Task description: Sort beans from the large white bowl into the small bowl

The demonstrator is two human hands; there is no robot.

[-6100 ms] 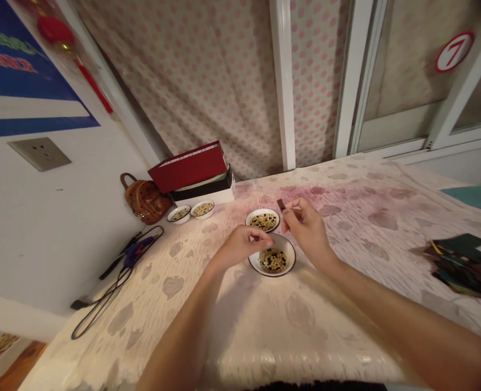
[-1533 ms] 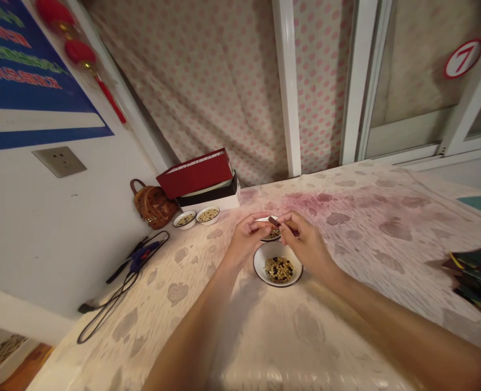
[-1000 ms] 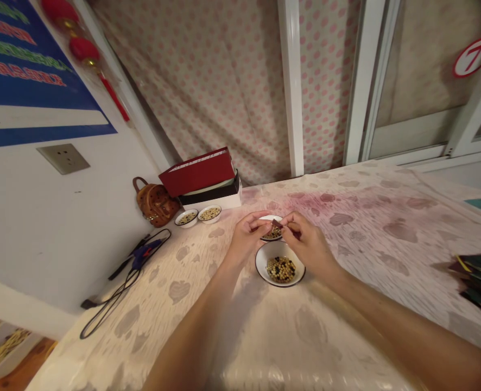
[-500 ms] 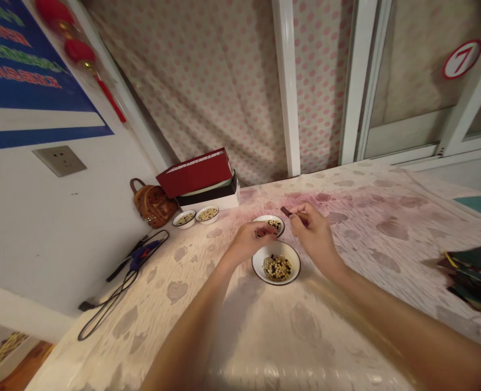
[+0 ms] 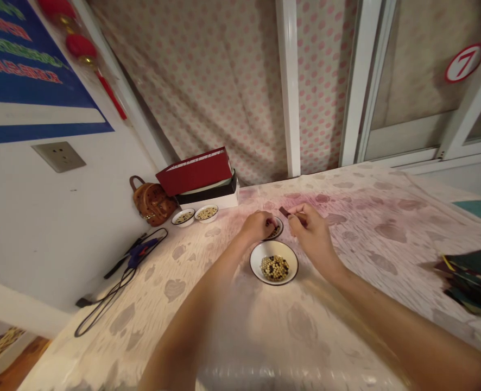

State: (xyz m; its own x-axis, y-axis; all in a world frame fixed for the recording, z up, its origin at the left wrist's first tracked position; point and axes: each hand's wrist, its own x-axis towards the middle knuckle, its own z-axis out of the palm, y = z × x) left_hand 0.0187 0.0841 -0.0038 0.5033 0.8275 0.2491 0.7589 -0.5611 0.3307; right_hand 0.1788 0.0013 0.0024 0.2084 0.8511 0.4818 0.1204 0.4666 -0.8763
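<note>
Over the small far bowl (image 5: 280, 223), my left hand (image 5: 258, 226) bends its fingers down among the dark and pale beads inside. Its fingertips look pinched, but whatever they hold is too small to make out. To the right, my right hand (image 5: 310, 227) grips a short brown stick (image 5: 283, 212) with a flat end, pointing up and left. Nearest me is a larger white bowl (image 5: 273, 248) with a dark rim. Cream and black beads (image 5: 275, 267), or something like them, cover its bottom.
Two small bowls, a left one (image 5: 176, 220) and a right one (image 5: 207, 220), hold similar pieces. Behind them are stacked boxes (image 5: 200, 176) and a brown mini backpack (image 5: 156, 203). A blue corded tool (image 5: 137, 255) lies left; dark green cloth (image 5: 472, 277) lies right.
My left hand has shifted slightly up and away from the near bowl, its fingers lower in the far bowl. My right hand stays nearly still with the brown stick.
</note>
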